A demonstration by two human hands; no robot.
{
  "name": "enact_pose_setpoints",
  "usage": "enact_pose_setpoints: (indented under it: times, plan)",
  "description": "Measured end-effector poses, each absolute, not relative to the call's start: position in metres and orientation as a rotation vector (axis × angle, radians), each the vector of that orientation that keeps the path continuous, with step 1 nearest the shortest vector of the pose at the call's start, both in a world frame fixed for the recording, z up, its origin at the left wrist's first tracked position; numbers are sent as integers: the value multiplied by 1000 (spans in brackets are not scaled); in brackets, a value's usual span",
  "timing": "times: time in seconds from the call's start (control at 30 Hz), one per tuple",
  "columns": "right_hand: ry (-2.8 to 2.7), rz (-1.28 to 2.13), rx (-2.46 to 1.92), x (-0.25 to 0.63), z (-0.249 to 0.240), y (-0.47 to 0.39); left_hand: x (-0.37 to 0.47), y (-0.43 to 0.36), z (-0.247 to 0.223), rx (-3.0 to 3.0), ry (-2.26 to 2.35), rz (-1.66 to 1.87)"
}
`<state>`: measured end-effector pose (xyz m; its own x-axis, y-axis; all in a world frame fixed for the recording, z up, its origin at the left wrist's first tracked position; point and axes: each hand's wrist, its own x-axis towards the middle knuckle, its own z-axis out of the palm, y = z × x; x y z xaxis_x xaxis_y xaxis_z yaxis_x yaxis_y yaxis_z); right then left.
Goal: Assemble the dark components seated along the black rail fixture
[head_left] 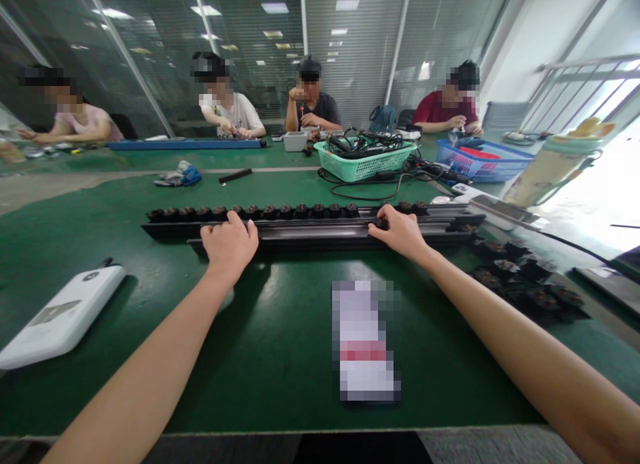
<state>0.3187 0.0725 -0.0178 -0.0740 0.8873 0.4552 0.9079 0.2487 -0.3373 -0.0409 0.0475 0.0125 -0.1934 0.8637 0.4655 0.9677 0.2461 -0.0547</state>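
Observation:
Two long black rails lie side by side across the green table, the front rail (310,236) nearer me. Round black parts (285,211) stand in a row along the back rail, with a gap before a few more at its right. My left hand (230,244) rests with curled fingers on the left part of the rails; what its fingertips grip is hidden. Between the thumb and fingers of my right hand (397,229) is a small black part (379,223), held at the rails right of centre.
Loose black parts (545,297) lie at the right. A pixelated phone-like item (363,344) is in front, a white device (65,314) at left. Behind stand a green basket (367,163) of cables and a blue basket (485,163). Several people sit across the table.

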Motion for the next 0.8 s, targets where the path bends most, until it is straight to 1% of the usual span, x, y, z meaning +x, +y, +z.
enact_pose_setpoints:
  times: [0.8]
  plan:
    - [-1953, -38, -1595, 319, -17, 71, -41, 48, 12, -1714, -2135, -332]
